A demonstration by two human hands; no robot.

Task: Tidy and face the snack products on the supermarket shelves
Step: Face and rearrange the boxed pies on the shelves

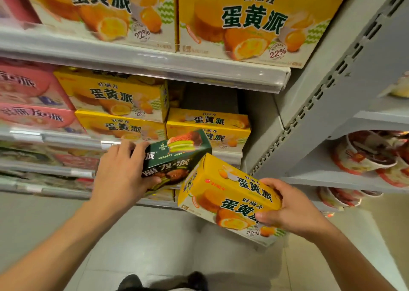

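Head view, left hand [120,175]: fingers curled over the end of a dark green pie box [177,158], thumb underneath, box tilted.
Right hand [294,208]: closed round the right end of a yellow pie box [228,197], held tilted off the shelf.
Boxes: corners touching.
Behind: stacked yellow boxes [208,125] on the middle shelf [228,155], gap above them.
Left: pink boxes [31,98].

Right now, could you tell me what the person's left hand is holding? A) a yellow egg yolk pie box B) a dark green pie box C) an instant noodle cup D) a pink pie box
B: the left hand grips the dark green pie box, while the right hand holds the yellow one.
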